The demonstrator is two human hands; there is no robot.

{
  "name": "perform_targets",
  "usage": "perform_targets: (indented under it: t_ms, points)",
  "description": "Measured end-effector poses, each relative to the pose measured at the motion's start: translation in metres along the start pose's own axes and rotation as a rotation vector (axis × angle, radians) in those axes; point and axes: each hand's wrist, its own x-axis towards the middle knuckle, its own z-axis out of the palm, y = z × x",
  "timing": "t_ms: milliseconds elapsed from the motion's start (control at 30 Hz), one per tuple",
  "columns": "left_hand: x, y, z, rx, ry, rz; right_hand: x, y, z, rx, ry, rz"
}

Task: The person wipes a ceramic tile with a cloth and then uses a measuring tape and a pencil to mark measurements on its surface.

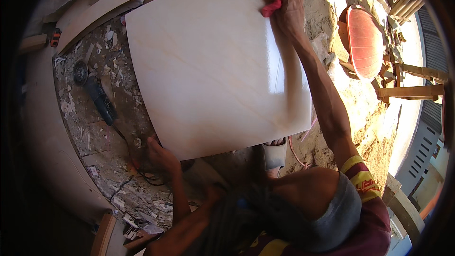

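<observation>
A large glossy cream tile (204,66) with faint tan veining lies before me. At its far right corner, my right hand (290,12) is closed on a crumpled red cloth (271,1), pressed against the tile's surface. My right arm runs along the tile's right side and casts a shadow on it. Beside the near left corner is my left hand (163,155), its fingers stretched out along the tile's edge. Whether any of those fingers reach under the tile cannot be made out.
An angle grinder (99,97) with its cord lies on rubble-strewn ground at left. An orange-and-black tape measure (55,37) sits near a long pale tile strip (102,12). A red basin (365,42) leans on sandy soil at right, near wooden pieces (410,90).
</observation>
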Motion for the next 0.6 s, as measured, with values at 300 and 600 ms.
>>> perform_targets:
  t_ms: [300, 600]
  points:
    - [0.012, -0.006, 0.000, -0.148, 0.003, -0.120, -0.050, -0.243, 0.126, 0.450, -0.494, -0.900]
    - [0.008, -0.009, -0.006, -0.259, -0.029, -0.194, 0.100, -0.208, 0.162, 0.278, -0.484, -0.432]
